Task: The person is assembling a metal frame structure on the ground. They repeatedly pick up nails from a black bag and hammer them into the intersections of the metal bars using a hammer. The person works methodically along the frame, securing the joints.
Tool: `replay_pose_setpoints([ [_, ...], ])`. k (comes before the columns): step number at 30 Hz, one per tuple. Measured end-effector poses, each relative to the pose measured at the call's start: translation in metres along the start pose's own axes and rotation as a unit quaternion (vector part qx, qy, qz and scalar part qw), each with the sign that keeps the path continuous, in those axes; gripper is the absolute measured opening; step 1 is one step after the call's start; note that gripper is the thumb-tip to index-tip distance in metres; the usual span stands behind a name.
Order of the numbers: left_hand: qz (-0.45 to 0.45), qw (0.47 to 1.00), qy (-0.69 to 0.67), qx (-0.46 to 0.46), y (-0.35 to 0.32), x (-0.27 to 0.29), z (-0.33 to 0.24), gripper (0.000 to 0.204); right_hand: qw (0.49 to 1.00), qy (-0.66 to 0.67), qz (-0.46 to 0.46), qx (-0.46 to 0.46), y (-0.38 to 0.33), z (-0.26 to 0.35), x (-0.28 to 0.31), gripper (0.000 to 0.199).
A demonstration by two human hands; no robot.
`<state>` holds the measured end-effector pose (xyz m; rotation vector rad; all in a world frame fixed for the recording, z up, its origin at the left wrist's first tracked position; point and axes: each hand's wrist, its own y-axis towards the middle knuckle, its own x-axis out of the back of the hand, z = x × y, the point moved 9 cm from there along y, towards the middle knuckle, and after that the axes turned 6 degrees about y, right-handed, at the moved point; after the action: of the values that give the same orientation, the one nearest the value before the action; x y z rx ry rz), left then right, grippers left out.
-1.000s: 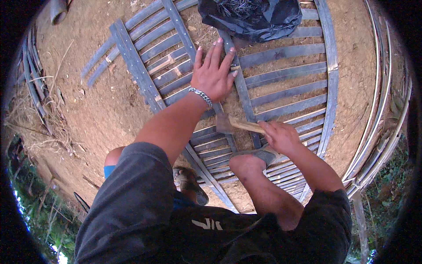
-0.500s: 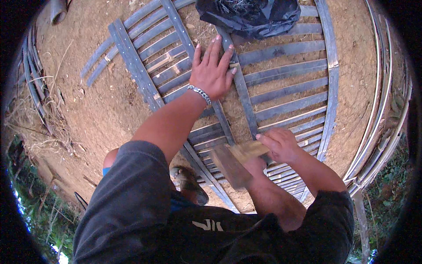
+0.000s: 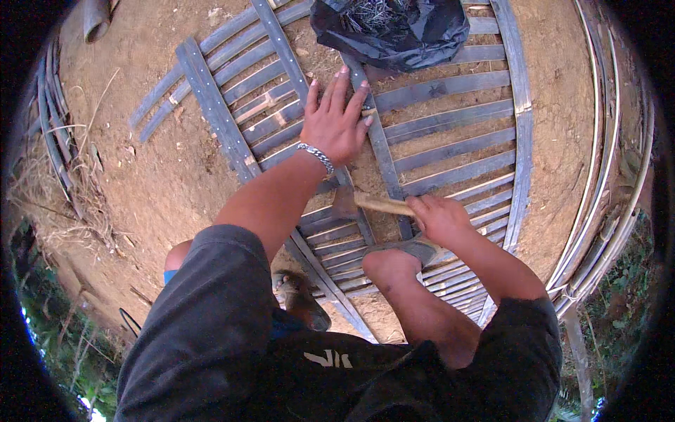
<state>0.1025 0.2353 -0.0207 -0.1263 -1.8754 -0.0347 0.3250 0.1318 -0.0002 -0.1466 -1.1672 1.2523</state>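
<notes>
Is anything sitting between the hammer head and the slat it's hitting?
Nothing visible does. The hammer in the right hand meets the panel just below the left wrist; the left hand lies flat farther up, beside that spot rather than under it.

A black plastic bag (image 3: pixel 391 32) of nails lay at twelve o'clock; a sandal (image 3: pixel 302 299) sat at six o'clock, dry grass (image 3: pixel 63 204) at nine o'clock.
</notes>
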Motion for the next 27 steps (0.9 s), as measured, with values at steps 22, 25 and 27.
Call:
replay_pose_setpoints([
  [22, -0.026, 1.0, -0.009, -0.003, -0.005, 0.007, -0.001, 0.059, 0.954, 0.187, -0.129, -0.196, -0.069, -0.046, 0.023, 0.038],
  [25, -0.035, 0.999, -0.024, -0.008, -0.005, 0.011, -0.001, 0.057, 0.93, 0.208, -0.197, -0.228, -0.098, -0.063, 0.036, 0.035],
  [27, -0.037, 0.998, -0.053, -0.016, -0.008, 0.016, 0.006, 0.057, 0.918, 0.233, -0.214, -0.239, -0.113, -0.069, 0.041, 0.033],
])
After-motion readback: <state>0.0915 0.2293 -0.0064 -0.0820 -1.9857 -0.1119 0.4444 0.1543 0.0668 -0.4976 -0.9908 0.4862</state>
